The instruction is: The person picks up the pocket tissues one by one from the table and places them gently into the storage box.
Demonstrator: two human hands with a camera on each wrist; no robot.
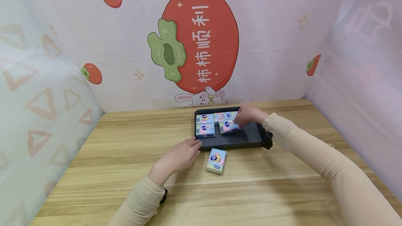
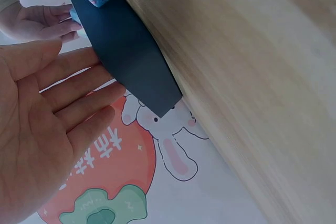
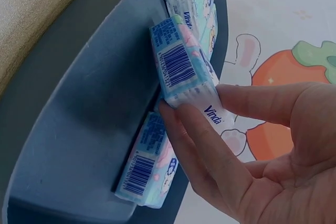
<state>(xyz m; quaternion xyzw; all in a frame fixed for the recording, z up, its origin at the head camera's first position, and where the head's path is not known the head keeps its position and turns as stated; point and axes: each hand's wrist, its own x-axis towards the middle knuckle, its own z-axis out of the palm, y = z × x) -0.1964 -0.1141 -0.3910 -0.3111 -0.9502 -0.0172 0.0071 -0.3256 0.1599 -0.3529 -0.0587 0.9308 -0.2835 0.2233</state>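
My right hand (image 1: 250, 114) pinches a small tissue pack (image 3: 181, 66) between thumb and fingers, tilted above the dark tray (image 1: 240, 140). In the right wrist view this pack shows a barcode and the word Vinda. Several more packs lie in the tray: a front left pack (image 1: 205, 130), a back left pack (image 1: 204, 118), and others along the back, partly hidden by the held one. My left hand (image 1: 180, 154) touches the tray's front left corner with extended fingers, and its palm (image 2: 37, 129) holds nothing. Another tissue pack (image 1: 216, 160) lies on the table in front of the tray.
The tray stands on a wooden table (image 1: 125, 156), close to the back wall cloth (image 1: 132, 44) printed with persimmons and a rabbit. Similar cloth hangs on the left and right sides.
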